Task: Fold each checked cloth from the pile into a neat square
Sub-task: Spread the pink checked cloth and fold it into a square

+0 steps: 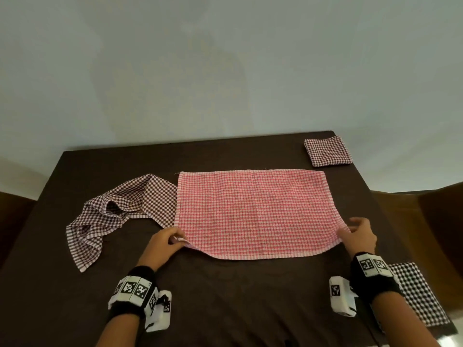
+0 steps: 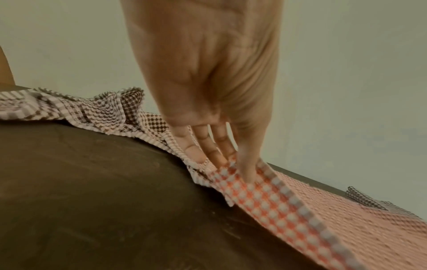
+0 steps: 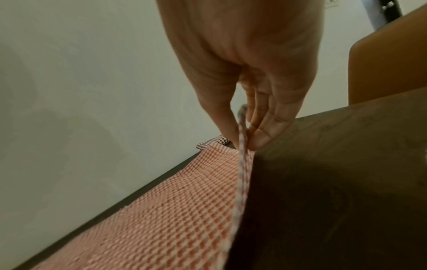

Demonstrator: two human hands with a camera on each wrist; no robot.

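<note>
the red-and-white checked cotton cloth (image 1: 250, 214) lies spread flat as a wide rectangle on the dark brown desk (image 1: 225, 296), stretched between the two hands, likely so its near edge can be carried over to the far edge for the next fold. the left hand (image 1: 164, 242) pinches the near left corner between thumb and fingers (image 2: 247, 169), lifting it just off the desk. the right hand (image 1: 359, 236) pinches the near right corner the same way, the hem (image 3: 242, 138) caught between thumb and fingertip; holding both corners keeps the edge taut and straight. just beyond the left hand, touching the red cloth's left edge, a crumpled brown-and-white checked cloth (image 1: 120, 214) waits unfolded. well beyond the right hand, at the far corner, sits a brown checked cloth folded into a small square (image 1: 327, 151), probably finished. close behind the right wrist lies another dark checked folded cloth (image 1: 418, 296) at the desk's near edge.
</note>
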